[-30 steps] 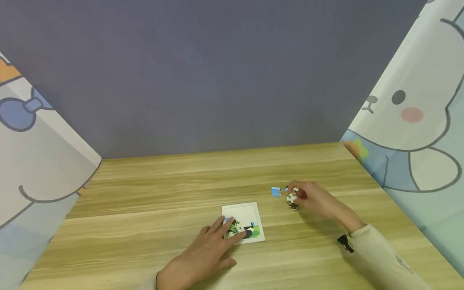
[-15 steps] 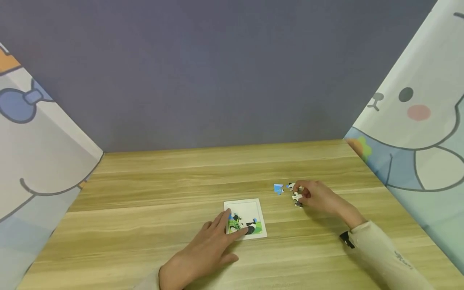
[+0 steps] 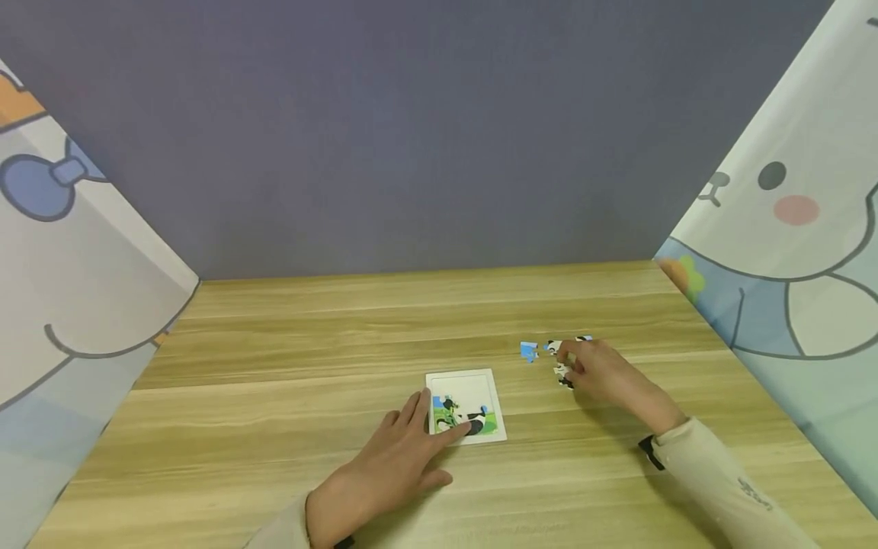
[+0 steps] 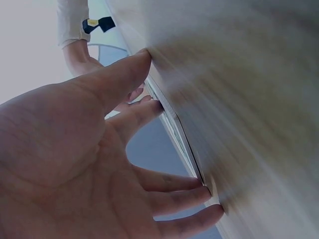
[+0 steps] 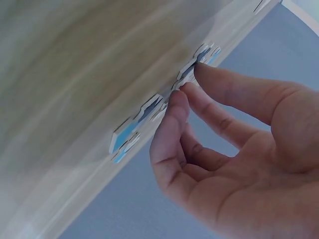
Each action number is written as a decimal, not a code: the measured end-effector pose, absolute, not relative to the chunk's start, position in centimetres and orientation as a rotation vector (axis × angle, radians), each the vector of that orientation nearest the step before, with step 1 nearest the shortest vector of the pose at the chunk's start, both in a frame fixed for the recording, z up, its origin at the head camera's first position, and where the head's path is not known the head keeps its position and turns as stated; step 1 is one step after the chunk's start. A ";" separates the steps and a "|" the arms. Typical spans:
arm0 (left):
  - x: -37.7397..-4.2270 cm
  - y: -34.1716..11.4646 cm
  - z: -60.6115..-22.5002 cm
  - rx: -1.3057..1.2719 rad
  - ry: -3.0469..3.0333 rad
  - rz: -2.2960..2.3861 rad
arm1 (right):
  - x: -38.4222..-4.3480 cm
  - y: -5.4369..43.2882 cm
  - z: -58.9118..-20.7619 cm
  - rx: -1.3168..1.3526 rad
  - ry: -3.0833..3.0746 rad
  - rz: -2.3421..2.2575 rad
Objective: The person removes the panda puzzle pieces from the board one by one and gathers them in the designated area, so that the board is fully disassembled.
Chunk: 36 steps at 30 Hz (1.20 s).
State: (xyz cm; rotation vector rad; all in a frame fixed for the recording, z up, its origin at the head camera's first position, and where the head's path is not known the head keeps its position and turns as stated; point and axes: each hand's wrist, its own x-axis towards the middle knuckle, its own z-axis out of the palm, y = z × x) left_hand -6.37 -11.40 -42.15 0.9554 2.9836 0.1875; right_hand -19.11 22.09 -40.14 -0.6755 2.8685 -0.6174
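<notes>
My left hand point(image 3: 394, 454) lies flat with fingers straight. Its index finger reaches over the picture in a white puzzle frame point(image 3: 485, 374), the other fingertips along the frame's left edge. The frame's lower part shows a panda on green; its upper part is bare white. To the right, my right hand point(image 3: 607, 377) bends thumb and index finger onto a black-and-white puzzle piece point(image 3: 564, 377). In the right wrist view, the thumb and fingertips pinch this puzzle piece point(image 5: 187, 69) close over the table. Part of it is hidden by the fingers.
A blue puzzle piece point(image 3: 529, 351) lies left of the right hand, with a panda-face piece point(image 3: 553, 347) beside it. Another piece point(image 3: 584, 338) shows behind the hand. A grey wall point(image 3: 425, 137) borders the wooden table point(image 3: 309, 335) at the back; cartoon-printed panels flank it.
My left fingers have drawn back from the picture toward the frame's left edge. The right hand shifts slightly at the pieces, and a piece behind it has come into sight. The head view tilts a little.
</notes>
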 end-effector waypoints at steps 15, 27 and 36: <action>-6.5 -11.4 -42.0 0.969 2.988 0.158 | -17.2 16.1 -39.4 -1.130 2.949 -0.662; -6.5 -11.5 -41.7 0.945 2.948 0.141 | -15.6 6.9 -39.7 -1.132 2.644 -0.540; -6.4 -11.9 -41.2 0.909 2.851 0.250 | -14.6 6.2 -40.7 -1.137 2.674 -0.487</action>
